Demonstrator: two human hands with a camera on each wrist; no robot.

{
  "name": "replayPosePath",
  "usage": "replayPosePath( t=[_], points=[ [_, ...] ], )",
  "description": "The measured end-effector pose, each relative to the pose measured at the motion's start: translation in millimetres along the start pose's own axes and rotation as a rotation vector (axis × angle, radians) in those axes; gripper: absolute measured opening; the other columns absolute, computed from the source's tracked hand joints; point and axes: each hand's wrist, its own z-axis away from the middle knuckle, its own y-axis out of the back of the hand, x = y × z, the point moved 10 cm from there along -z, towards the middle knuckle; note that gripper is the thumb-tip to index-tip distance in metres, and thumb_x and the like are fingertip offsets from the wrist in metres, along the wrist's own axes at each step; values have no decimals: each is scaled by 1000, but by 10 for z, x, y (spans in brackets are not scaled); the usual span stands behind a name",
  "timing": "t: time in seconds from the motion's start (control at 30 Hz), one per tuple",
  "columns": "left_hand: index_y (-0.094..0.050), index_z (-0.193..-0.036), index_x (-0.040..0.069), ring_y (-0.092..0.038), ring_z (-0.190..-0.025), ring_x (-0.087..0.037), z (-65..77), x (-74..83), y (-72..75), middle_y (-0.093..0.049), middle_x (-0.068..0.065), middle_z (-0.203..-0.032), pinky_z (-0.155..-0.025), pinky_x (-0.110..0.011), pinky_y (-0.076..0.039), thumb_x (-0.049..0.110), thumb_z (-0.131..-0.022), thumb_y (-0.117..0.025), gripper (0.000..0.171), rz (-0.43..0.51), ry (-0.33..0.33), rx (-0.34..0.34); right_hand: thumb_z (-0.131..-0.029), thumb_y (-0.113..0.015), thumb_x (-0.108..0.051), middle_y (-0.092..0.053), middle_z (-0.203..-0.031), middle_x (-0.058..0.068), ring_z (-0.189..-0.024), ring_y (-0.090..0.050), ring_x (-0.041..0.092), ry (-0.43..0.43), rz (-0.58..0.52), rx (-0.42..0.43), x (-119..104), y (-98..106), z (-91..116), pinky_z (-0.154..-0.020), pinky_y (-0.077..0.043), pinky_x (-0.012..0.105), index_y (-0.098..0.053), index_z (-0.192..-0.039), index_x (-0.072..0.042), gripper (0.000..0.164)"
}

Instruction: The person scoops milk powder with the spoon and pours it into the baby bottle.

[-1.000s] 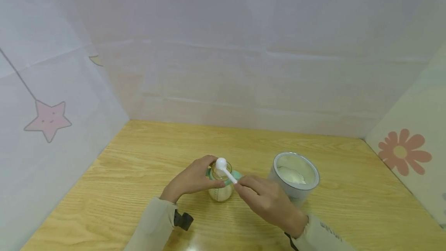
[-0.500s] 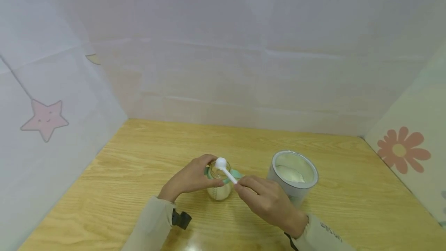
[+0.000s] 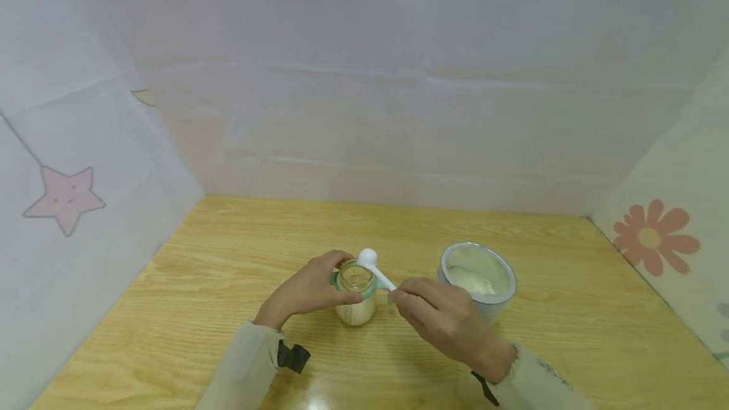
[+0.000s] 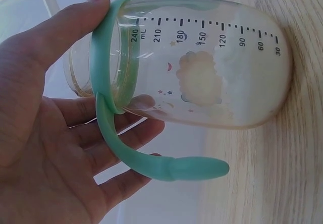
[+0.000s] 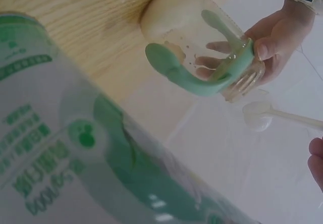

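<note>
My left hand [image 3: 307,286] holds a clear baby bottle [image 4: 237,77] by its neck, thumb and fingers on either side of the green handle ring [image 4: 103,52]. The bottle stands uncapped on the table, with whitish contents in its lower part. Between the right hand's [image 3: 450,321] thumb and fingers is the handle of a white measuring scoop [image 3: 368,258]. The scoop's bowl is at the far right of the bottle's mouth, slightly above the rim in the head view. In the right wrist view, only fingertips [image 5: 316,158] of that hand show.
An open can [image 3: 488,312] of pale powder stands just beyond the right hand; its green and white printed side [image 5: 101,148] fills much of the right wrist view. The wooden table [image 3: 256,226] meets pale printed sheets at the back and sides.
The scoop's bowl has shifted right and a little away from over the bottle's mouth, and the right hand has moved slightly right with it. The left hand keeps its hold on the bottle.
</note>
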Motion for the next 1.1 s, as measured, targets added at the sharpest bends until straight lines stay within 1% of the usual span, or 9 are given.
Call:
replayPosePath(
  t=[0.17, 0.37, 0.47, 0.57, 0.73, 0.87, 1.1],
  points=[
    [-50, -130, 5, -56, -106, -21, 7, 8, 12, -58, -10, -121, -90, -45, -49, 37, -81, -76, 64, -6, 4, -1, -98, -51, -9, -63, -73, 3, -54, -59, 11, -26, 26, 30, 48, 119, -22, -51, -49, 16, -69, -79, -2, 27],
    [-51, -130, 8, -56, -111, -25, 13, 4, 20, -58, -10, -122, -91, -46, -48, 39, -82, -75, 62, -11, 8, -3, -99, -52, -14, -64, -72, 4, -56, -61, 13, -68, 47, 35, 161, 323, -36, -51, -51, 20, -69, -79, -2, 29],
    [-51, -130, 8, -55, -111, -25, 17, 1, 19, -58, -9, -122, -92, -46, -48, 38, -82, -75, 62, -8, 6, -8, -99, -53, -16, -65, -70, 5, -56, -61, 14, -81, 80, 54, 214, 448, -32, -49, -50, 22, -69, -77, -1, 31],
    [-51, -131, 8, -55, -111, -24, 18, -8, 17, -58, -8, -122, -92, -46, -48, 39, -82, -74, 62, -12, 6, -13, -99, -51, -17, -65, -69, 5, -54, -61, 14, -96, 129, 55, 263, 550, -20, -46, -49, 23, -68, -76, -1, 33],
    [-50, -131, 8, -55, -113, -25, 17, -18, 22, -58, -9, -123, -92, -47, -47, 39, -82, -74, 63, -13, 10, -17, -99, -49, -18, -65, -68, 5, -50, -60, 15, -121, 197, 34, 327, 668, 14, -43, -47, 23, -67, -75, -2, 35],
    [-50, -131, 8, -54, -114, -27, 15, -22, 17, -58, -9, -123, -93, -48, -47, 40, -83, -73, 63, -17, 9, -20, -99, -49, -20, -65, -66, 5, -49, -60, 16, -136, 227, 34, 354, 753, 57, -42, -46, 25, -67, -74, -2, 36],
    [-50, -131, 8, -54, -114, -28, 13, -3, 7, -59, -9, -121, -93, -48, -47, 38, -84, -73, 60, -4, -11, -29, -98, -54, -23, -64, -61, 7, -44, -57, 19, -167, 255, 101, 428, 917, 174, -38, -44, 26, -67, -71, 0, 38]
  ],
)
